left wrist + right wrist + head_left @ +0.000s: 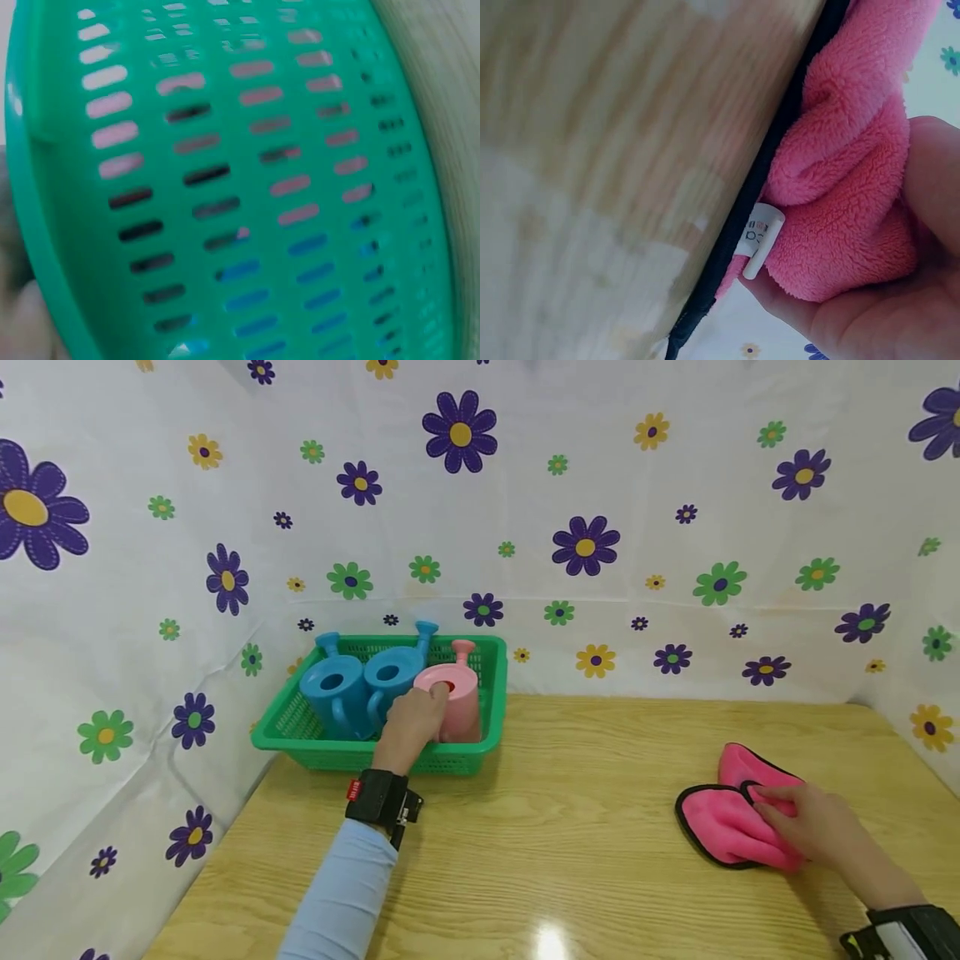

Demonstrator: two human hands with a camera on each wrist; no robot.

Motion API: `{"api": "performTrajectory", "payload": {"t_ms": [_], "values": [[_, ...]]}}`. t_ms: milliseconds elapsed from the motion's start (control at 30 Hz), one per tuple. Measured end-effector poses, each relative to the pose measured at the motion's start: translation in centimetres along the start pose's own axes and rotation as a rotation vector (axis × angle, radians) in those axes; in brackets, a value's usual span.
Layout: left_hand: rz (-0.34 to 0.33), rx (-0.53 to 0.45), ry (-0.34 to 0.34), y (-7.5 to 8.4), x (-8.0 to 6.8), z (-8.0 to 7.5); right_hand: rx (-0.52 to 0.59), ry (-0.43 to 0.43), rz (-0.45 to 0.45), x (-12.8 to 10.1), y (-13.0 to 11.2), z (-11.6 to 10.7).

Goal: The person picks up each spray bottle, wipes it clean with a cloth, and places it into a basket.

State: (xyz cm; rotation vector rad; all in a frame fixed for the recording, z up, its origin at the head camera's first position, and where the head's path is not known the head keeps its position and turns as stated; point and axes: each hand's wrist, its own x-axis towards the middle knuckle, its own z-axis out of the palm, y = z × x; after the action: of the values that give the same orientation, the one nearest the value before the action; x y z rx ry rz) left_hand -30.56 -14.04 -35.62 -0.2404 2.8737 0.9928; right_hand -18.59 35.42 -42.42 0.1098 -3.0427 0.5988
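1 small unreadable label (759,238), pink cloth (847,172)

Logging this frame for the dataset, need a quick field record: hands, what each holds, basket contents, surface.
left hand: left hand grips the rim of the pink watering can
right hand: right hand grips the pink cloth, bunched in its palm in the right wrist view
basket: green basket, far left of the table against the backdrop
basket contents: pink watering can plus two blue watering cans, all upright
surface: wooden table
backdrop: white flowered sheet
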Motion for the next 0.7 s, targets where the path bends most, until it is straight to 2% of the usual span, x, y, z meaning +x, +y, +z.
{"api": "performTrajectory", "payload": {"t_ms": [100,200,300,400,500,567,700], "values": [[0.001,0.033,0.094,-0.7,-0.3,-0.1,-0.001,0.002,-0.002,0.1,-0.1,0.2],[0.055,0.067,0.199,-1.5,-0.6,-0.2,0.002,0.000,0.010,-0.1,-0.3,0.6],[0.138,0.115,0.302,-2.2,-1.2,-0.1,0.005,-0.002,0.014,-0.5,-0.3,0.8],[0.226,0.149,0.404,-2.6,-2.7,0.0,0.007,-0.020,0.022,-0.9,-0.3,0.8],[0.324,0.162,0.480,-2.8,-5.3,-0.1,0.006,-0.041,0.036,-0.9,-0.3,0.7],[0.381,0.175,0.480,-3.2,-7.4,-0.1,0.009,-0.048,0.035,-0.8,-0.4,0.5],[0.450,0.216,0.397,-4.5,-11.4,0.1,-0.006,-0.026,-0.010,-0.2,-0.7,0.2]]}}
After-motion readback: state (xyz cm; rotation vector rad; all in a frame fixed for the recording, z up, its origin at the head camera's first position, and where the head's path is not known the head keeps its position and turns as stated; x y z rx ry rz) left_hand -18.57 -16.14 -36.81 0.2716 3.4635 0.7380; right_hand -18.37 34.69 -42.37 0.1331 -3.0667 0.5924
